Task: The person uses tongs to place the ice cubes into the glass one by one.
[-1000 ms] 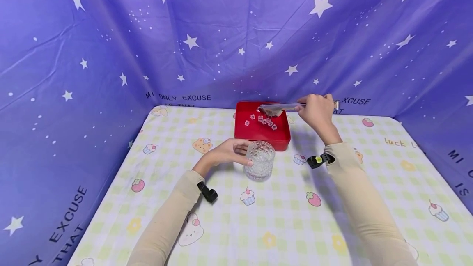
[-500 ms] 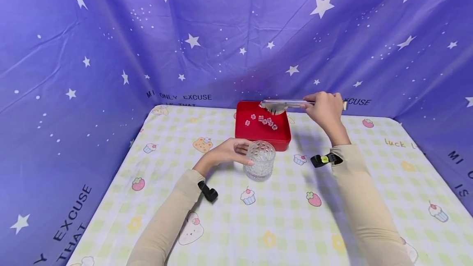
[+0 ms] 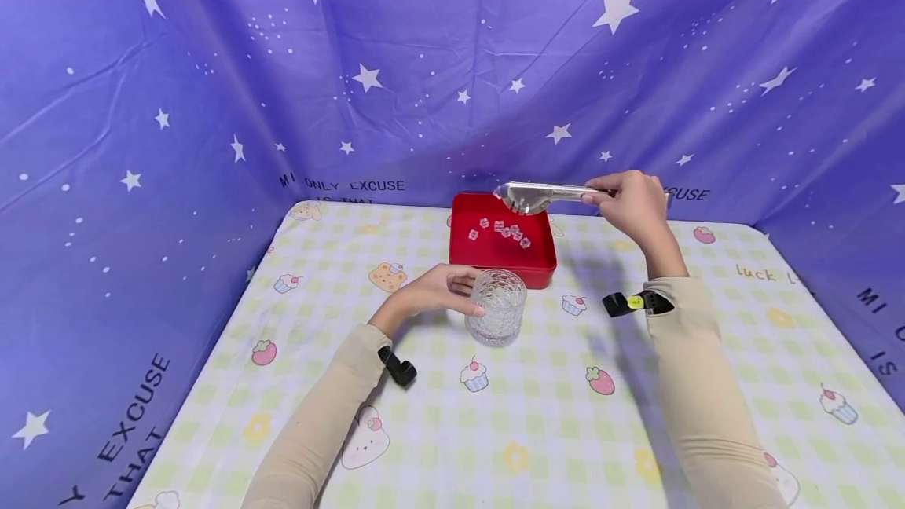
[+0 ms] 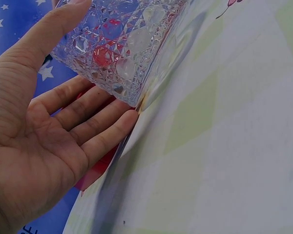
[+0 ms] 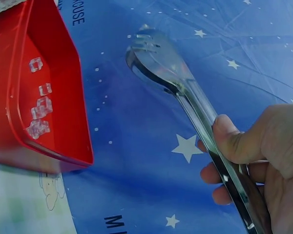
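Note:
My left hand (image 3: 440, 289) holds a clear cut-glass tumbler (image 3: 497, 309) upright on the tablecloth, thumb on the near side and fingers behind it. In the left wrist view, the tumbler (image 4: 117, 53) shows its patterned wall and base edge beside the fingers. My right hand (image 3: 629, 199) grips metal tongs (image 3: 547, 193) by their arms, raised over the back of a red tray. Their closed heads point left. In the right wrist view, the tongs (image 5: 200, 112) have a small clear glint at the tips; I cannot tell if it is a cube.
Several clear cubes (image 3: 505, 231) lie in the red tray (image 3: 502, 267), just behind the tumbler. A checked cloth (image 3: 424, 430) with printed cupcakes and strawberries covers the table. Blue star-patterned curtains (image 3: 438, 61) stand at the back and both sides.
My right hand has lifted the tongs up out of the tray and shifted a little to the right. The left hand and tumbler have stayed in place.

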Motion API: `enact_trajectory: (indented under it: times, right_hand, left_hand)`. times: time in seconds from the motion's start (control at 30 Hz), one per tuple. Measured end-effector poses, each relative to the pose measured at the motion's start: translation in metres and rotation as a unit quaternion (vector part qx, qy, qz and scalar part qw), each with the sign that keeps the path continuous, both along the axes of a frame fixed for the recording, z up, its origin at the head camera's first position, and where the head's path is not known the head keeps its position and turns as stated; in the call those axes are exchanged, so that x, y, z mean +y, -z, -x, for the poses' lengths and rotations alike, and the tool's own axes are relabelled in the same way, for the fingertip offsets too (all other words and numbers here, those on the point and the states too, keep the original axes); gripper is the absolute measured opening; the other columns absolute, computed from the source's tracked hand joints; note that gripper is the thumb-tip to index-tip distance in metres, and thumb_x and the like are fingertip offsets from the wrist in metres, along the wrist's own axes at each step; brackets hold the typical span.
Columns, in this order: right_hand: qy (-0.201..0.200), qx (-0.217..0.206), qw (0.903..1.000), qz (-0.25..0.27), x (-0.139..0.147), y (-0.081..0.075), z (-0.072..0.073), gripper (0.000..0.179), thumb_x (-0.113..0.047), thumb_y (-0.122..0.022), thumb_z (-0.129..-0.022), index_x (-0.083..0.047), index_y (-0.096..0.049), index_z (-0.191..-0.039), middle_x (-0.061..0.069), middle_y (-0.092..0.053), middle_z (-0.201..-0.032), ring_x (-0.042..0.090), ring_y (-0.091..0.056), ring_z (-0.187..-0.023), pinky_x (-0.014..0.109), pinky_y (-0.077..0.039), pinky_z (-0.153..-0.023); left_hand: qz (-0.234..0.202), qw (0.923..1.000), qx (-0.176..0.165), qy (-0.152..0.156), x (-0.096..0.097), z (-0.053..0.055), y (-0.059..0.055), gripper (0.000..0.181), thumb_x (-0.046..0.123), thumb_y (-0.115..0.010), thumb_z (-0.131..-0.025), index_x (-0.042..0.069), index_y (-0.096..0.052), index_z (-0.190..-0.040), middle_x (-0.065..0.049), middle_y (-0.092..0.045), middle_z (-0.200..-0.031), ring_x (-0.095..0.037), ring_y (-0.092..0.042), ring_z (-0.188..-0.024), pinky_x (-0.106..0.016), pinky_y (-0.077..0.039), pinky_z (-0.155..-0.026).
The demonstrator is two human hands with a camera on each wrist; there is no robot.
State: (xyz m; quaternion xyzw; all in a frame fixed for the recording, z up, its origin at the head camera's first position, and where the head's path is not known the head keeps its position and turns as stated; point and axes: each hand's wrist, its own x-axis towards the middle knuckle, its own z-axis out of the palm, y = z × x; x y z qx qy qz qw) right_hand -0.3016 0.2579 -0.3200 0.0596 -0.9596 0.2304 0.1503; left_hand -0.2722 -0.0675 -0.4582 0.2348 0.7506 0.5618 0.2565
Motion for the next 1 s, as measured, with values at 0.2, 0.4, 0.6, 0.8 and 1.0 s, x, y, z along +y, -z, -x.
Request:
enact_trajectory:
  times: [0.2,0.4,0.6,0.8,1.0]
  right_hand:
    - [-0.012,-0.018,0.9995,0.022,0.005,-0.005,-0.003,0.029,-0.031,-0.075,-0.094,-0.010,-0.079,-0.113,0.016,-0.075,-0.093,0.022,-0.049,-0.065,0.035,-0.034,-0.058]
    - [-0.030,-0.058,0.9973,0.032,0.009,-0.010,-0.004,0.031,-0.031,-0.073,-0.095,-0.010,-0.077,-0.118,0.019,-0.074,-0.116,0.022,-0.054,-0.069,0.033,-0.038,-0.060]
    - [-0.074,-0.088,0.9912,0.066,0.012,-0.012,-0.006,0.028,-0.022,-0.075,-0.094,-0.005,-0.077,-0.116,0.023,-0.074,-0.112,0.018,-0.054,-0.070,0.027,-0.044,-0.058]
    - [-0.107,-0.106,0.9858,0.074,0.013,-0.015,-0.010,0.026,-0.015,-0.076,-0.093,-0.001,-0.077,-0.115,0.022,-0.074,-0.112,0.015,-0.058,-0.076,0.022,-0.049,-0.062]
    - [-0.121,-0.127,0.9830,0.055,0.015,-0.018,-0.014,0.027,-0.014,-0.074,-0.094,-0.002,-0.075,-0.118,0.024,-0.072,-0.118,0.015,-0.059,-0.078,0.023,-0.049,-0.064]
  left_hand:
    - [-0.001,1.0000,-0.002,-0.001,0.000,-0.001,0.000,0.060,0.011,-0.083,-0.083,0.008,-0.061,-0.139,-0.010,-0.065,-0.134,-0.023,-0.059,-0.125,-0.034,-0.050,-0.111]
    - [-0.006,1.0000,0.002,0.001,-0.001,-0.001,-0.001,0.060,0.010,-0.082,-0.084,0.007,-0.060,-0.139,-0.011,-0.065,-0.134,-0.024,-0.059,-0.125,-0.035,-0.050,-0.111]
    - [-0.010,0.9999,0.001,0.004,-0.001,-0.001,0.000,0.059,0.011,-0.082,-0.084,0.007,-0.061,-0.138,-0.010,-0.065,-0.133,-0.022,-0.060,-0.124,-0.034,-0.050,-0.111]
    - [-0.012,0.9999,0.003,0.009,-0.001,0.000,0.001,0.061,0.009,-0.082,-0.083,0.006,-0.060,-0.140,-0.012,-0.065,-0.135,-0.023,-0.059,-0.125,-0.034,-0.049,-0.112]
    - [-0.005,0.9999,0.010,0.008,-0.001,0.001,0.002,0.064,0.016,-0.084,-0.083,0.006,-0.059,-0.141,-0.010,-0.064,-0.136,-0.022,-0.060,-0.125,-0.034,-0.050,-0.110]
